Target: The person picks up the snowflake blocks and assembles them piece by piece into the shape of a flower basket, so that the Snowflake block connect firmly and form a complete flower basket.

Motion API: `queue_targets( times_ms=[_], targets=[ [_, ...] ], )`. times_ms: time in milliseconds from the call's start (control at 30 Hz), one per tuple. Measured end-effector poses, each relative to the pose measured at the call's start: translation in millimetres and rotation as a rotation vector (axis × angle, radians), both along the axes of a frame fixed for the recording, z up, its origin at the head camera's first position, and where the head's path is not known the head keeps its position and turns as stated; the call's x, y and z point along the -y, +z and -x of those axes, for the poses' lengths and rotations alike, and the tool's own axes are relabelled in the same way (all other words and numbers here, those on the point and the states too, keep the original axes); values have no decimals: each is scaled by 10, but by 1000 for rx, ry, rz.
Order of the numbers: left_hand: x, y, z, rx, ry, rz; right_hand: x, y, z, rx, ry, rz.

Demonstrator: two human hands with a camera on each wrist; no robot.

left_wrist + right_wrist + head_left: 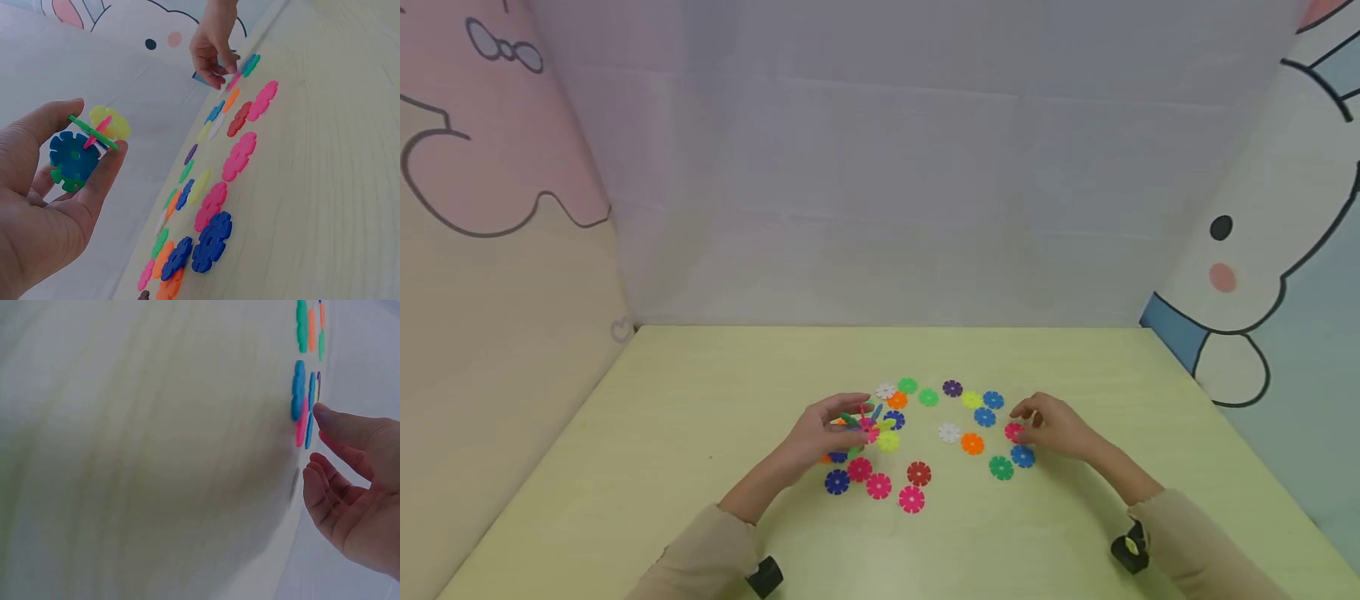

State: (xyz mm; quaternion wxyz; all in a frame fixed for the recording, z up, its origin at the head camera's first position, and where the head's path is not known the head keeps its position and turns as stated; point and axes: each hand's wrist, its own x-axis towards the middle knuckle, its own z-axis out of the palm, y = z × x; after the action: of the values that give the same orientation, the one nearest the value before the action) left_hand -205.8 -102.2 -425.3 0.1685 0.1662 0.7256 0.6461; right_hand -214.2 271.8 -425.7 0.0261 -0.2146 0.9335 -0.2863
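Note:
My left hand (pixel 815 432) grips a cluster of interlocking plastic snowflake discs above the table. In the left wrist view, the green disc (pixel 80 123) of that cluster sits between thumb and fingertip, joined with a blue disc (pixel 74 155), a yellow disc (pixel 119 125) and a pink one. My right hand (pixel 1058 427) is low over the table's right side, fingers loosely bent, with its fingertips at a pink disc (pixel 1012 432). In the right wrist view, the right thumb (pixel 344 425) and fingers stand apart with nothing between them; whether they touch the pink disc (pixel 302 425), I cannot tell.
Several loose discs lie flat between and around the hands, among them a red disc (pixel 919 473), an orange disc (pixel 972 443), a purple disc (pixel 952 388) and a green disc (pixel 1001 467). A pale wall (pixel 887 200) rises behind the table (pixel 1037 542).

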Motion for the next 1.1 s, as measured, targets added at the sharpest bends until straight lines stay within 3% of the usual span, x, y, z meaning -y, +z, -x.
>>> queue_targets(
  times_ms=[200,267,367,533,633,833,967,1100],
  targets=[
    [40,2,-22,-1,18,17,-37,-98,55,49,-28,-23],
    [23,4,-31,1,25,0,5,-82,44,27,-35,-4],
    [-37,16,-52,-3,30,-25,180,-14,-26,-80,-26,72],
    [-188,62,-102,-24,46,-59,722,127,-231,-294,48,303],
    [-274,86,-124,-26,63,-90,1023,174,-335,-362,67,388],
    [-377,90,-111,-14,81,-155,1363,306,-472,-392,41,485],
    [-396,98,-116,-5,96,-150,1446,405,-534,-399,17,514],
    [-395,117,-133,12,123,-143,1475,401,-536,-389,-7,545]
  ],
)
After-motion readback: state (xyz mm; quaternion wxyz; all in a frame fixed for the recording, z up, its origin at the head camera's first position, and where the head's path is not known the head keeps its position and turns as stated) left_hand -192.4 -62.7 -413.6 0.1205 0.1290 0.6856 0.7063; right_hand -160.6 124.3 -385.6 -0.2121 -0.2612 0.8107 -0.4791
